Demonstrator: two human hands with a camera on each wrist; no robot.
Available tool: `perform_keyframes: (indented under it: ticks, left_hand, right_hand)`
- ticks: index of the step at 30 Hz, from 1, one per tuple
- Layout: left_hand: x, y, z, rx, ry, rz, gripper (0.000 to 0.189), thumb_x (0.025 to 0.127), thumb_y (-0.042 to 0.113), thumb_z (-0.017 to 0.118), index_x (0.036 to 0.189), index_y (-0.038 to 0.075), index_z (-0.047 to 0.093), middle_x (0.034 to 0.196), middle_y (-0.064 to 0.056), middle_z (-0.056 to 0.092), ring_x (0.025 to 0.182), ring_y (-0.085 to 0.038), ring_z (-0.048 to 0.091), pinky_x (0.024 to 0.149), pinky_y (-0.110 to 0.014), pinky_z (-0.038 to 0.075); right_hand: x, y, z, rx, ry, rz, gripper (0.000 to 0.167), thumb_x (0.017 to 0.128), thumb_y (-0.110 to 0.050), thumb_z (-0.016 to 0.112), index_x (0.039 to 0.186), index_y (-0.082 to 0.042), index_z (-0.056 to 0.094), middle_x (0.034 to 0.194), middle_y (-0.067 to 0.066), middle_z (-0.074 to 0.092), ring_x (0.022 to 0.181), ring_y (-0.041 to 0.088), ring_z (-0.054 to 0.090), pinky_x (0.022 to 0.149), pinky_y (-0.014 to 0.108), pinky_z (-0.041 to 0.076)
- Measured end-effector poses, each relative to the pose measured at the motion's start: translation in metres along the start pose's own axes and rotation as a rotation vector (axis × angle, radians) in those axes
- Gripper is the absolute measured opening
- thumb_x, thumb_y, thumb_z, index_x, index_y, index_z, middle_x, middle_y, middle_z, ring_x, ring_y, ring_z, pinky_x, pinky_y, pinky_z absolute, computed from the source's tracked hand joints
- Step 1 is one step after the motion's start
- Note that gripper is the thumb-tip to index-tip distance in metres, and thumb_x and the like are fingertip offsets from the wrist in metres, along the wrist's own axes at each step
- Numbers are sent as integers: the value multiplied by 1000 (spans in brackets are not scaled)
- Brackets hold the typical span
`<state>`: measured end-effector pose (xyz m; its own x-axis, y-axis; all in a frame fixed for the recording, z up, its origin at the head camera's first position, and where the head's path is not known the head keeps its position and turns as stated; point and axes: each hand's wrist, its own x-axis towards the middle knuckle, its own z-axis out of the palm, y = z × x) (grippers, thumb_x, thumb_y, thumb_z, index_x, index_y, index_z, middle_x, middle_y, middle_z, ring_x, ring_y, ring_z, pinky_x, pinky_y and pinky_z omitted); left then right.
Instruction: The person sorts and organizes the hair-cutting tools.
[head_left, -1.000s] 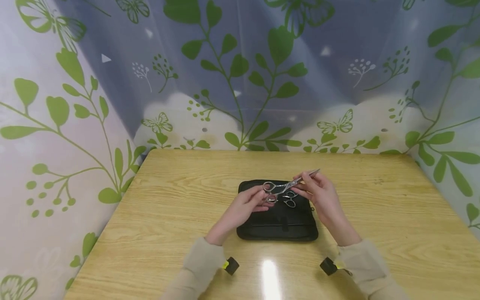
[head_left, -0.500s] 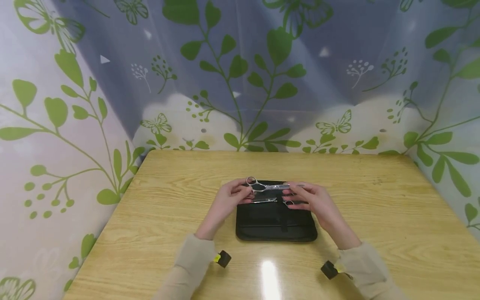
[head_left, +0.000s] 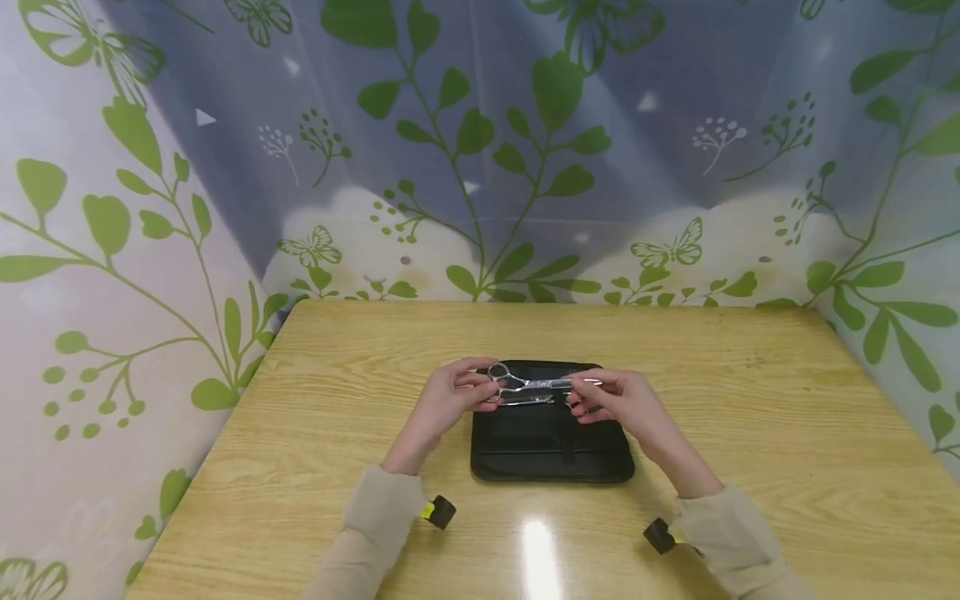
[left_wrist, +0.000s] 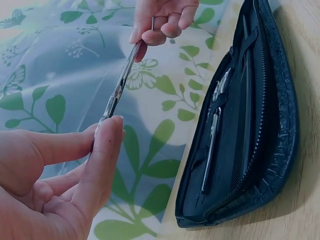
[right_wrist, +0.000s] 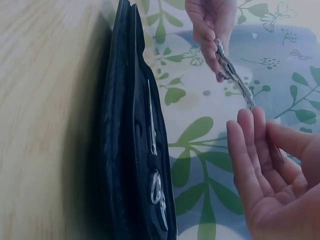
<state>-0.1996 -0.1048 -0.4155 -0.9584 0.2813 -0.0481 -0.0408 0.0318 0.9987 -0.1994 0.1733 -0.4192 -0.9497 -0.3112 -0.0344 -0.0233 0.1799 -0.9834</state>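
both hands are pinching the same pair of scissors [head_left: 536, 384]: the left hand [head_left: 442, 400] has the finger-ring end between thumb and fingers, and the right hand [head_left: 628, 410] pinches the blades toward their tips. the scissors are lifted above the far half of the black case [head_left: 517, 440], their long axis running left to right, almost parallel to its far edge, rings left and tips right. neither hand is nearer, since each touches one end. the case lies unzipped on the wooden table [head_left: 337, 375], just below the hands. inside, in its far part, a second pair of scissors [left_wrist: 215, 130] sits under a small strap, also lengthwise left to right but with its rings at the right. beside it lies a dark toothed strip [left_wrist: 238, 162], probably a comb.
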Motion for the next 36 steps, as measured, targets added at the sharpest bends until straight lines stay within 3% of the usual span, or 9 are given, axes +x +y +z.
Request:
perform_keyframes:
  ticks: [6, 11, 18, 22, 26, 30, 36]
  left_hand:
    - [1, 0, -2, -15, 20, -26, 43, 99, -1, 62, 141, -4, 54, 120, -29, 66, 89, -18, 74, 83, -34, 60]
    - [3, -1, -6, -24, 71, -23, 43, 99, -3, 61, 141, -6, 54, 120, -30, 66, 88, -17, 73, 84, -34, 60]
    - [8, -5, -25, -7, 239, -3, 40, 96, -8, 63, 135, -8, 57, 112, -30, 67, 80, -17, 73, 84, -42, 59]
    - [11, -8, -36, 24, 318, -16, 41, 95, -7, 64, 136, -8, 56, 111, -28, 66, 78, -16, 72, 78, -32, 60]
    - [11, -12, -45, 78, 343, -36, 42, 97, -6, 63, 137, -8, 55, 114, -31, 66, 86, -26, 74, 78, -30, 60]
    - [12, -17, -50, 105, 347, -75, 41, 96, -6, 63, 137, -8, 55, 115, -31, 66, 88, -27, 73, 80, -33, 60]
    - [14, -23, -54, 113, 349, -93, 40, 96, -6, 64, 135, -9, 57, 115, -32, 65, 82, -19, 72, 76, -27, 60]
  right_hand:
    - [1, 2, -5, -108, 5, -70, 36, 102, -19, 63, 128, 6, 65, 98, 20, 72, 83, 17, 73, 73, 33, 61]
    - [1, 3, -13, -194, 46, -96, 38, 103, -26, 63, 132, -2, 65, 118, 25, 69, 96, 30, 73, 76, 33, 61]
    - [1, 5, -24, -560, 139, -153, 32, 96, -16, 71, 127, -6, 69, 129, 18, 67, 113, 42, 66, 83, 45, 59]
    - [0, 7, -25, -731, 86, -134, 45, 93, -18, 75, 133, -2, 64, 141, 25, 56, 119, 47, 60, 89, 54, 55]
    - [0, 10, -25, -870, 1, -81, 68, 88, -25, 80, 143, 2, 53, 152, 31, 39, 129, 54, 48, 96, 65, 46]
    - [0, 14, -25, -917, -71, -18, 85, 83, -30, 85, 149, 5, 44, 155, 36, 30, 136, 56, 38, 99, 66, 42]
    - [2, 18, -27, -926, -127, 13, 92, 81, -30, 86, 151, 8, 38, 157, 37, 25, 137, 55, 37, 103, 64, 41]
